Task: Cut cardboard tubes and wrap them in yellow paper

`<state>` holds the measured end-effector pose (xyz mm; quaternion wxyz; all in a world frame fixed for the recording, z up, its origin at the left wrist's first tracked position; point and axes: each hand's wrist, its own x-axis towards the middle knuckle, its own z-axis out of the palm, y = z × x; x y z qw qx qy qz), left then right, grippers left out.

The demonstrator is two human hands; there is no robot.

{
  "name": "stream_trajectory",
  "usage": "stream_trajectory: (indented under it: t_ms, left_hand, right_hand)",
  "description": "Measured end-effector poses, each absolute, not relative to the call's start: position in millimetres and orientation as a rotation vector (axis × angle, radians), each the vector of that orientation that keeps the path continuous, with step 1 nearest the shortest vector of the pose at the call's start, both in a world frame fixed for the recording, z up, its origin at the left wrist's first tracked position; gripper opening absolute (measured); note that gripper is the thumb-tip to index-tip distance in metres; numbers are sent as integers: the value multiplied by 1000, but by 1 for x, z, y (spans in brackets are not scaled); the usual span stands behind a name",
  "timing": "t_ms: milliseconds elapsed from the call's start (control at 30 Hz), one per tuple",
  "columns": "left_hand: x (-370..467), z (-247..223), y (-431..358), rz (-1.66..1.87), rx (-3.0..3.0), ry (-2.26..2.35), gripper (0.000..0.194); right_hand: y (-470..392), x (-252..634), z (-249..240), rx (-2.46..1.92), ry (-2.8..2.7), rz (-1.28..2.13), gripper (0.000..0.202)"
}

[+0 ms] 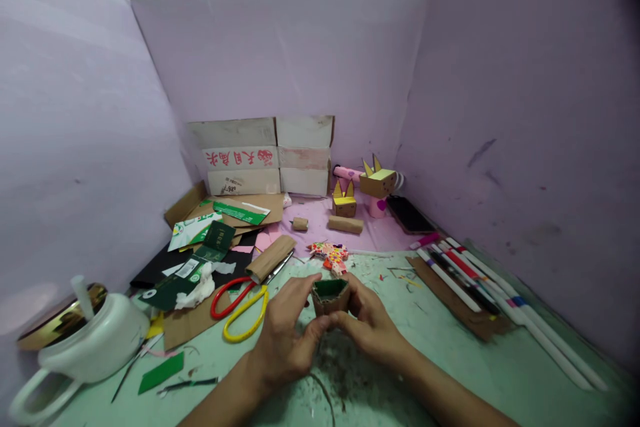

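Between both hands, low over the table, is a short cardboard tube (332, 305), brown outside and green inside, its top edge open and slightly angular. My left hand (289, 328) grips its left side, thumb at the front and fingers behind. From the right, my right hand (371, 324) pinches it, with the thumb at the front near the left thumb. Just beyond the hands lies a flower-patterned paper scrap (330, 255). Scissors (245, 307) with one red and one yellow handle rest left of my left hand, beside a larger cardboard roll (271, 258).
A white mug (95, 323) stands at left near cardboard and paper scraps (200, 267). Markers (465, 273) lie at right by a phone (411, 213). Small cardboard heads with yellow ears (344, 203) and another roll (345, 224) sit at the back. Lilac panels (280, 53) surround the table.
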<state>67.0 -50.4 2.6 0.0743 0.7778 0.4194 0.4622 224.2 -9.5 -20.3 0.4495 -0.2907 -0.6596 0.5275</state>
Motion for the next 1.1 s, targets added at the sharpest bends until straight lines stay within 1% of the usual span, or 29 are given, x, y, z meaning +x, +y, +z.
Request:
stream_trajectory:
  t_ms: [67, 167, 233, 367, 533, 733, 967, 1100]
  left_hand:
    - [67, 3, -50, 1302, 2235, 1300, 44]
    - [66, 5, -48, 1191, 2032, 1335, 43]
    - [66, 7, -47, 1143, 1930, 1343, 43]
    - [70, 4, -47, 1056, 1822, 1416, 43]
    - [75, -1, -47, 1033, 1717, 1366, 31]
    - [70, 2, -46, 1028, 1735, 1400, 22]
    - [69, -4, -47, 1047, 2029, 1437, 17]
    - [70, -5, -48, 1087, 2166, 1437, 15]
  right_hand:
    - [-10, 221, -18, -744, -1557, 1372, 28]
    - [-9, 219, -17, -751, -1427, 1474, 43]
    - [-6, 220, -18, -766, -1326, 1543, 48]
    - [-2, 223, -20, -871, -1225, 1538, 44]
    - [-5, 223, -16, -928, -1283, 1486, 44]
    - [-8, 223, -10, -978, -1412, 1505, 35]
    - [-9, 225, -10, -992, -1445, 1476, 25]
    - [-10, 225, -10, -1021, -1437, 1450, 24]
